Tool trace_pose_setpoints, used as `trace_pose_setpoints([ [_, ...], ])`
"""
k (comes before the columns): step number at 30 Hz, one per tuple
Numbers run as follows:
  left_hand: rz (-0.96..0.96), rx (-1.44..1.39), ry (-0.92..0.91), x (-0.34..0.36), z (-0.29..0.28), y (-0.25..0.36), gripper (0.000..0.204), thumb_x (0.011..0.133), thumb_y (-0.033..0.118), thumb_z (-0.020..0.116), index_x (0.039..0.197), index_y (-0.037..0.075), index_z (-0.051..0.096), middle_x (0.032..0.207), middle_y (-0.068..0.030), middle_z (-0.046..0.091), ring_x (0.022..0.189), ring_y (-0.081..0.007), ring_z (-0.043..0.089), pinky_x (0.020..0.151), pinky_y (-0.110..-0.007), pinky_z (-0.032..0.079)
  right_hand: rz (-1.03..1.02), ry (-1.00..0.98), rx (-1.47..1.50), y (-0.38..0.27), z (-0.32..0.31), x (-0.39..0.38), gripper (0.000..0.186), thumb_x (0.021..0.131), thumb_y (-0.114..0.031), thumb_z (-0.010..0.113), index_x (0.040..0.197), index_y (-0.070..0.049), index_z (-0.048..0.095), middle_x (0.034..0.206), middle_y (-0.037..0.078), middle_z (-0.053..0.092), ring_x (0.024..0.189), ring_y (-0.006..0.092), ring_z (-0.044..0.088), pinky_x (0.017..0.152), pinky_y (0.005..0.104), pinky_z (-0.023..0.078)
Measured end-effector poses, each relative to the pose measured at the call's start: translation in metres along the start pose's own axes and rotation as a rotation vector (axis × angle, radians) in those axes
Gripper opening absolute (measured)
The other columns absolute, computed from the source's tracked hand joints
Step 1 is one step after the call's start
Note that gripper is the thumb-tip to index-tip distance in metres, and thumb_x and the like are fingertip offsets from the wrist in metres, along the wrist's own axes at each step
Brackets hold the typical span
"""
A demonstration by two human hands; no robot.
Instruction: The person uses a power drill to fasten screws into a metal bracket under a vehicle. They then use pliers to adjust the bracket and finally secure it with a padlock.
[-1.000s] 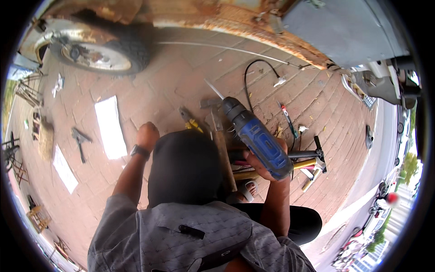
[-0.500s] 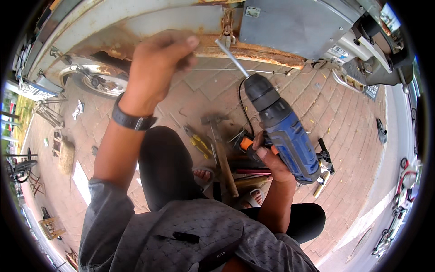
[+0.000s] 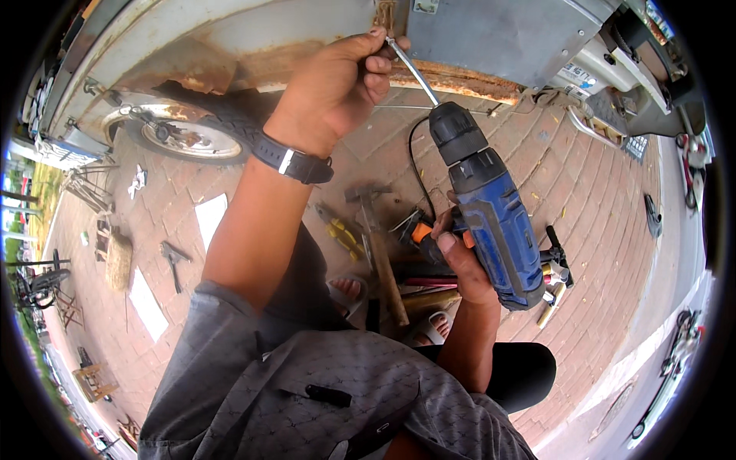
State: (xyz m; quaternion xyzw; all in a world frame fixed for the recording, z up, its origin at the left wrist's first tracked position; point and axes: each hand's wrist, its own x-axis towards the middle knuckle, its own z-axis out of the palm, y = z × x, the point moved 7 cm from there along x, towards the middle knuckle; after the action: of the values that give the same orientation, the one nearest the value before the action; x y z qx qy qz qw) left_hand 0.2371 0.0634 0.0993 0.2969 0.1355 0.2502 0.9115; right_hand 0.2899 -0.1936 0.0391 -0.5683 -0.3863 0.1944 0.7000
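Head view: right hand (image 3: 465, 268) grips drill (image 3: 502, 238); white panel (image 3: 606, 60) bears lettering (image 3: 576, 75).

MARKINGS | 2 o'clock | pale label (image 3: 578, 76) bearing dark characters, small, only partly legible | on white vehicle part (image 3: 601, 58)

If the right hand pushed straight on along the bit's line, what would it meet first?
Probably the fingertips of the left hand, at the tip of the bit on the drill in the right hand. Beyond, the line seems to reach the vehicle's side panel, though depth is unclear.
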Motion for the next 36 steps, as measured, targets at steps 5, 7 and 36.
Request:
trace_pose_setpoints([
  [5,0.007,0.075,0.032,0.001,-0.005,0.001,0.015,0.1,0.013,0.061,0.107,0.0,0.06,0.098,-0.0087,0.066,0.067,-0.0059,0.053,0.055,-0.016,0.047,-0.019,-0.021,0.023,0.002,0.006,0.0,0.028,0.08,0.007,0.076,0.098,-0.009,0.063,0.094,0.003,0.066,0.082,0.017,0.063,0.073,0.0323,0.053],
  [7,0.023,0.108,0.051,0.001,-0.008,0.001,0.016,0.101,0.014,0.06,0.107,-0.001,0.06,0.099,-0.0094,0.067,0.067,-0.006,0.053,0.055,-0.017,0.048,0.015,-0.032,0.092,0.002,0.009,0.0,0.028,0.08,0.008,0.075,0.098,-0.01,0.063,0.094,0.003,0.066,0.082,0.0171,0.064,0.072,0.0322,0.054],
  [36,0.29,0.635,0.275,0.003,0.018,0.017,0.023,0.095,0.023,0.068,0.093,0.0,0.068,0.077,-0.0058,0.07,0.056,-0.0067,0.055,0.047,-0.019,0.041,-0.465,0.118,-0.635,-0.052,0.051,0.016,0.015,0.073,-0.013,0.078,0.077,-0.009,0.064,0.071,0.005,0.06,0.057,0.0232,0.06,0.054,0.0328,0.049],
])
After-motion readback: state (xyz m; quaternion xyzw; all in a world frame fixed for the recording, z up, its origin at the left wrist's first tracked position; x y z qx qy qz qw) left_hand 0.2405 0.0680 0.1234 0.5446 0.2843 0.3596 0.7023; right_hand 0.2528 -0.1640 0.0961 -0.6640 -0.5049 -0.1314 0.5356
